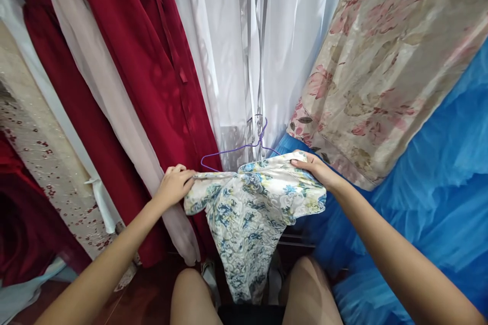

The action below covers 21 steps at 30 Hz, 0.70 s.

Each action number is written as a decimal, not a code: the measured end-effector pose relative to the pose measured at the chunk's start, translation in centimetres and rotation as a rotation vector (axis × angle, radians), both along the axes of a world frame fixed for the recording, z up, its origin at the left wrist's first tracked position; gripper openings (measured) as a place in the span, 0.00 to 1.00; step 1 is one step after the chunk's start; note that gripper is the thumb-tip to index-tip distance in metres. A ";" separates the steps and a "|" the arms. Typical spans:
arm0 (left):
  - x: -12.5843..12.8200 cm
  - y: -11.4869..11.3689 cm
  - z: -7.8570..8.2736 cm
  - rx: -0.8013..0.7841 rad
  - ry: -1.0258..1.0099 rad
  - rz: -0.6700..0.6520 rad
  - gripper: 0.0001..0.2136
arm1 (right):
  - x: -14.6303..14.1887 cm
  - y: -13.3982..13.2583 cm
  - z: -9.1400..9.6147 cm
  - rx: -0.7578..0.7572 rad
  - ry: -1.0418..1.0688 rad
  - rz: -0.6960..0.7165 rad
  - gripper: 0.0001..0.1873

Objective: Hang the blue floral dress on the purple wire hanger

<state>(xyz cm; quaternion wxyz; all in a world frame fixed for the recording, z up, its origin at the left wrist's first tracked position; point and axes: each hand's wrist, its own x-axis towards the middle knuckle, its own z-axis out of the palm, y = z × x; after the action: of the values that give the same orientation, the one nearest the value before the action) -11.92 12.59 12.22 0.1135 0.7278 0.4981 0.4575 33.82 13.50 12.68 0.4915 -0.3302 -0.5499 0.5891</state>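
A white dress with a blue, green and yellow floral print [246, 218] hangs in front of me, its off-shoulder top spread sideways. My left hand [174, 186] is closed on the top edge at its left sleeve. Pinched between the thumb and fingers of my right hand [314, 166] is the top edge near the right sleeve. A thin purple wire hanger [229, 151] shows above the neckline, its hook pointing up. The hanger's lower part is hidden behind the fabric.
Long dark red dresses [152, 86] and a pale pink one [102, 76] hang on the left. White fabric [224, 51] with straps hangs behind the hanger. A beige floral gown [366, 76] and blue tulle [430, 198] fill the right. My knees [194, 294] are below.
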 end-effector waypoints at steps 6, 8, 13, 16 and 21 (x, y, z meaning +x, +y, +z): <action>4.3 5.0 3.6 0.025 -0.202 -0.036 0.08 | -0.3 -0.1 0.4 -0.084 -0.014 0.002 0.19; 6.7 5.9 4.2 -0.066 -0.327 -0.136 0.10 | -0.6 -0.5 0.0 -0.079 -0.030 -0.020 0.19; 9.2 5.8 3.2 0.098 -0.261 0.042 0.13 | 0.2 -1.9 -3.3 0.134 -0.164 -0.290 0.21; 9.4 4.8 3.3 0.130 -0.098 0.064 0.07 | 1.6 -2.5 -4.5 0.206 -0.260 -0.498 0.23; 12.2 2.7 7.6 0.207 0.070 -0.055 0.11 | 4.6 -3.6 -1.7 0.106 -0.127 -0.585 0.22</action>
<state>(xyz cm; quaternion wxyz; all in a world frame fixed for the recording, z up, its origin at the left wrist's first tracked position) 0.30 15.29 19.86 0.0330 0.7647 0.4317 0.4773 38.41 9.92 10.97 0.6214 -0.4845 -0.4910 0.3715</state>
